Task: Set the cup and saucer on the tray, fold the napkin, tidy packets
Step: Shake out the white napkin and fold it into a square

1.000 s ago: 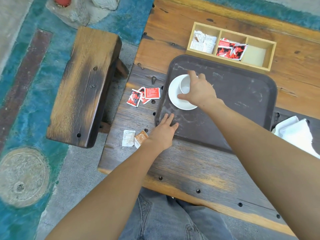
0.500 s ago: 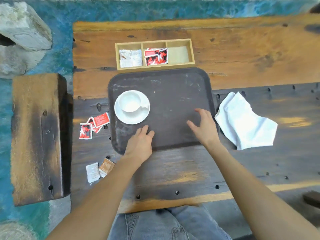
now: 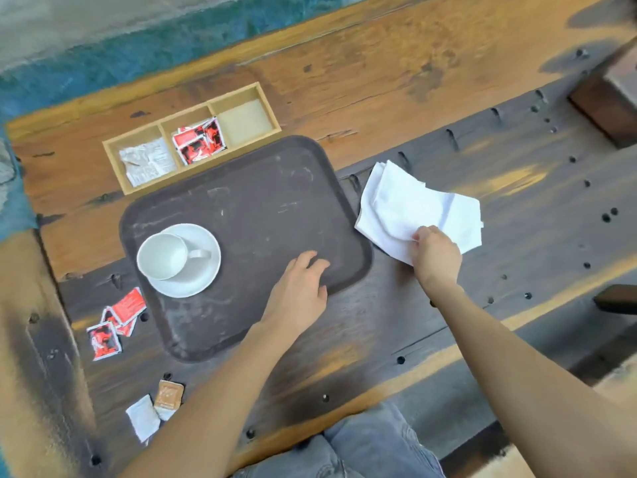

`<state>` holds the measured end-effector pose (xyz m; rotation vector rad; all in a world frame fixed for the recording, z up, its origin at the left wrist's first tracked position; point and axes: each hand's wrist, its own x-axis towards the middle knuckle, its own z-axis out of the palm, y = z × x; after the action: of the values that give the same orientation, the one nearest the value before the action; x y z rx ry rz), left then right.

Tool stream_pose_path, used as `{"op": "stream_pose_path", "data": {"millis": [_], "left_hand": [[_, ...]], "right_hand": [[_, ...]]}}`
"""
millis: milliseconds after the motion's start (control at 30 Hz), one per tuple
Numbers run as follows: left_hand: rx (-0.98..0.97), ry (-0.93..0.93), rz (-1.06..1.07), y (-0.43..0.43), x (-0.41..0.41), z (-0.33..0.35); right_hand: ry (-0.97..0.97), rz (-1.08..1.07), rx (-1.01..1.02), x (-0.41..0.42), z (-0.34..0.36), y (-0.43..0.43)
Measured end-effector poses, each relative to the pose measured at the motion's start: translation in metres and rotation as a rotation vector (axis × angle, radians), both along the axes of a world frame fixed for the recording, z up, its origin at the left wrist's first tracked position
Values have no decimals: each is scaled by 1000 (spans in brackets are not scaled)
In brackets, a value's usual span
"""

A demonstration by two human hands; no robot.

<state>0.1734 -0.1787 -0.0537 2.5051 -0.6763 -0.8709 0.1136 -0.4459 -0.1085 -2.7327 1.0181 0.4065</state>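
A white cup [image 3: 163, 255] stands on a white saucer [image 3: 198, 270] at the left end of the dark brown tray [image 3: 262, 208]. My left hand [image 3: 300, 293] rests flat on the tray's near right corner, fingers apart, holding nothing. To the right of the tray, a crumpled white napkin [image 3: 410, 205] lies on the table. My right hand [image 3: 436, 253] pinches its near edge. Red packets [image 3: 115, 320] lie loose left of the tray. A white packet [image 3: 143, 417] and a brown packet [image 3: 168, 395] lie nearer the table's front edge.
A wooden box [image 3: 193, 136] with three compartments sits behind the tray: white packets on the left, red packets in the middle, an empty one on the right. A wooden bench [image 3: 31, 357] stands to the left. A dark block [image 3: 610, 98] is at the far right.
My right hand has left the tray and taken hold of the napkin's near edge. My left hand slid right along the tray's front. The view has swung to the right.
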Motion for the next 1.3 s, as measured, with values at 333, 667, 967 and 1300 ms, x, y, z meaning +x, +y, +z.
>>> {"op": "stream_pose_path", "data": {"millis": [333,667,967,1300], "left_hand": [[-341,389,521,-41,27,47],[-745,951,862,-25,54,100],[-728,416,582,28,46,151],[-541,-172,-93,65,49,264]], "right_hand": [[-670,85,434,-1,95,7],[-650,322,820,3,194,72],[-321,412,1080,-8,242,95],[-537,534,658,-1,303,141]]}}
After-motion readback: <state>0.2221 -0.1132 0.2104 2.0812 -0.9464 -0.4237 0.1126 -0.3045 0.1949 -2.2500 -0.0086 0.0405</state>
